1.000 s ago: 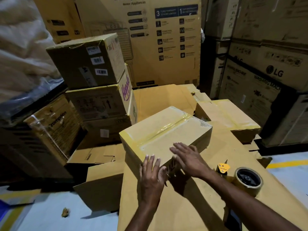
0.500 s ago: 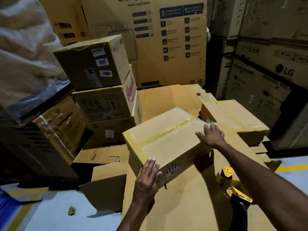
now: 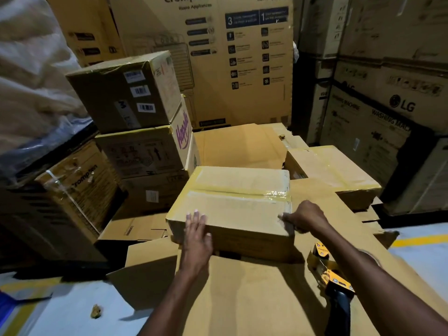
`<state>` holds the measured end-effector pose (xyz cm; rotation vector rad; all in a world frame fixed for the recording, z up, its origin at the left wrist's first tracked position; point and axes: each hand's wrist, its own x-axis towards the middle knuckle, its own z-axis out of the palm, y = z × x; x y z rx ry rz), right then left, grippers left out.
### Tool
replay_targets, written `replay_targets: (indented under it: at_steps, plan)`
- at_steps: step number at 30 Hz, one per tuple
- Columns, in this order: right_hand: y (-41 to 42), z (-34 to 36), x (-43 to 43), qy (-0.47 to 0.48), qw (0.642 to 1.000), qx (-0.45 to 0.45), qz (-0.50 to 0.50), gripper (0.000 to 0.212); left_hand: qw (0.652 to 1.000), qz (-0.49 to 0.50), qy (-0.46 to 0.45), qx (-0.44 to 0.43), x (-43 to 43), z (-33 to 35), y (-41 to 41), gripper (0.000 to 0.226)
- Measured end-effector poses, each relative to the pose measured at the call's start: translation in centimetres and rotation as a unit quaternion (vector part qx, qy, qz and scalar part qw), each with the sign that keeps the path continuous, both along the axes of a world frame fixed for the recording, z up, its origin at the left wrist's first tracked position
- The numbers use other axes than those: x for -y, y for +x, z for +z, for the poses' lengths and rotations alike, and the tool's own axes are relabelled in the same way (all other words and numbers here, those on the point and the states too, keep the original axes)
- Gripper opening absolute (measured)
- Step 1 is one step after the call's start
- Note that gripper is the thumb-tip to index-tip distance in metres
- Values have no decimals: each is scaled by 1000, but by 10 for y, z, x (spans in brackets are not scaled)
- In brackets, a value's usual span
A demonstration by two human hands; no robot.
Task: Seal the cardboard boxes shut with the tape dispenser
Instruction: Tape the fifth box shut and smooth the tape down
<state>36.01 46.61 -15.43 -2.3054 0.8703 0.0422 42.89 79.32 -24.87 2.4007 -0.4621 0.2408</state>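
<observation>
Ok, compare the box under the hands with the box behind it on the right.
The near box has the left hand and right hand on it; the far box is untouched. The near box sits square to the view; the far box is turned. Both are closed, taped cardboard.

Work surface = big flat cardboard sheet point(image 3: 254, 292). On it: taped box point(image 3: 237, 209) mid-sheet, tape dispenser point(image 3: 332, 280) lying near the right edge. Second taped box point(image 3: 339, 175) at far right; its support is unclear. Floor point(image 3: 72, 309) left of sheet carries one small scrap point(image 3: 96, 311).
</observation>
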Motion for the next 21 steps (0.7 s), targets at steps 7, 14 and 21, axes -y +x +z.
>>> replay_targets:
  at_steps: [7,14,21]
  plan:
    - [-36,-7,-47,55,997,32,52,35,991,-121,53,-10,76,9,-64,93]
    - [-47,6,-37,17,993,-31,109,35,994,-63,76,-46,114,19,-90,101]
    - [-33,0,-48,-395,866,304,19,32,994,-86,54,-27,99,20,-84,78]
